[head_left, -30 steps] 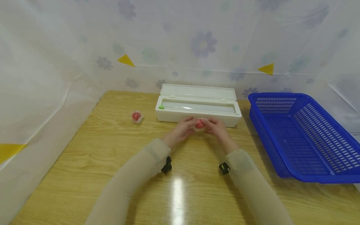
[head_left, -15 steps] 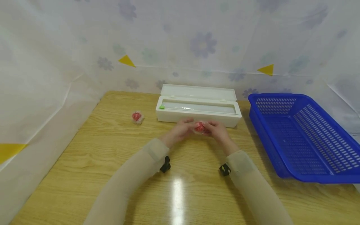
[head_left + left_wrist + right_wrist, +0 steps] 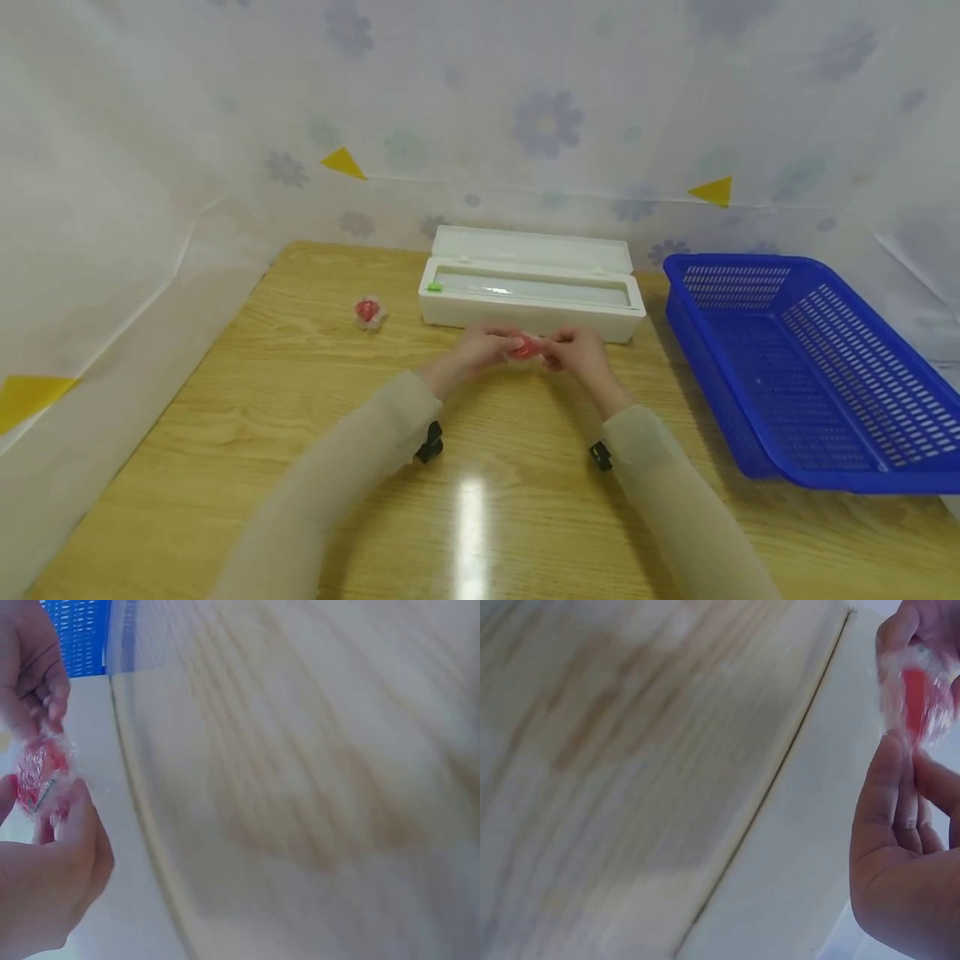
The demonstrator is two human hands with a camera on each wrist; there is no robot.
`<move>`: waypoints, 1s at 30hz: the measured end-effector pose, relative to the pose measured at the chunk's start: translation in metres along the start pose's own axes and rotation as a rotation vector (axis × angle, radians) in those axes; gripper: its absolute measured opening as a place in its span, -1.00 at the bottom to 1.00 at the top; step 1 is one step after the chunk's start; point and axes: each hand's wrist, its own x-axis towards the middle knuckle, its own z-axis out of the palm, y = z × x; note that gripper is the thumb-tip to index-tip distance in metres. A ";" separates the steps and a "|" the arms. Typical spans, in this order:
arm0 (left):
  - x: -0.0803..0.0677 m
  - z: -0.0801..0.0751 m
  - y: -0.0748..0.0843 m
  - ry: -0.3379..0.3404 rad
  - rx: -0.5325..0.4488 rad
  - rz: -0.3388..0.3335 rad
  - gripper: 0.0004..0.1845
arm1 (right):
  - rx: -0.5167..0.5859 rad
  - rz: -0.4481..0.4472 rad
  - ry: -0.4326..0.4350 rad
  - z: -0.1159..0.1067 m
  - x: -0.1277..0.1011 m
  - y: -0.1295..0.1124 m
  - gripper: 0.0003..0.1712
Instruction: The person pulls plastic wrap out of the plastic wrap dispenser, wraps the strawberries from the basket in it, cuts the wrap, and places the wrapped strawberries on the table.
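Note:
A small red item wrapped in clear film (image 3: 525,347) is held between both hands just in front of the white wrap dispenser box (image 3: 532,287). My left hand (image 3: 480,350) pinches its left side and my right hand (image 3: 573,352) pinches its right side. The left wrist view shows the crinkled wrapped red item (image 3: 43,776) between fingertips. In the right wrist view the wrapped red item (image 3: 919,694) sits above my right hand's fingers (image 3: 889,787). A second wrapped red item (image 3: 367,312) lies on the wooden table (image 3: 300,417) to the left.
A blue perforated plastic basket (image 3: 806,367) stands at the right of the table. The dispenser box lid is open toward the floral curtain behind. Curtain sheets close off the left and back sides.
Both hands have dropped slightly lower and nearer with the wrapped item, turning it between the fingers. The other wrapped item, the box and the basket have stayed put.

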 end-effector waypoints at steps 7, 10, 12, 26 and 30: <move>-0.042 -0.081 0.030 0.087 0.559 0.127 -0.63 | -0.160 -0.026 -0.044 -0.025 -0.009 0.012 -0.62; -0.045 -0.118 0.035 0.201 0.690 0.086 -0.57 | -0.194 -0.026 -0.046 -0.036 -0.013 0.015 -0.63; -0.041 -0.135 0.031 0.239 0.725 0.058 -0.53 | -0.226 -0.035 -0.051 -0.041 -0.015 0.014 -0.63; -0.024 -0.153 -0.004 0.414 1.062 0.065 -0.60 | -0.507 -0.130 -0.009 -0.045 -0.024 0.011 -0.65; -0.021 -0.147 -0.002 0.465 0.979 0.138 -0.54 | -0.641 -0.165 0.056 -0.049 -0.027 0.012 -0.55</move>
